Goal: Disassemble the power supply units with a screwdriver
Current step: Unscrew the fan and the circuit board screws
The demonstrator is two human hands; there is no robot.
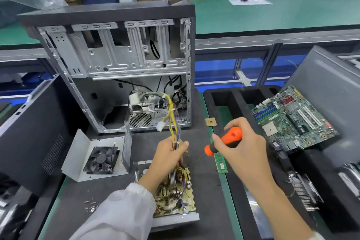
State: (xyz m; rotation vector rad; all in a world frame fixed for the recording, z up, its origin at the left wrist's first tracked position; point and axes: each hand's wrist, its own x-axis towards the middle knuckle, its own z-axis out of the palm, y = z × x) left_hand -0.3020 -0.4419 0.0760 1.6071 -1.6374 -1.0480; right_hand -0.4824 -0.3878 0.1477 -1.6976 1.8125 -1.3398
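Observation:
An opened power supply unit [176, 218] lies on the dark mat near me, its brown circuit board [171, 195] bare in the metal tray. My left hand [167, 159] grips the unit's bundle of yellow and purple wires [173, 122] and holds it upright above the board. My right hand [241, 148] holds an orange-handled screwdriver [224, 141]; its thin shaft points down-left toward the far end of the unit. The unit's removed cover with a black fan [101, 160] lies to the left.
An open grey computer case [120, 64] stands behind the unit. A motherboard [292, 121] leans in a black foam tray [224, 93] at right. A RAM stick [221, 163], a small chip [211, 122] and loose screws [90, 205] lie on the mat. A dark panel [33, 128] stands left.

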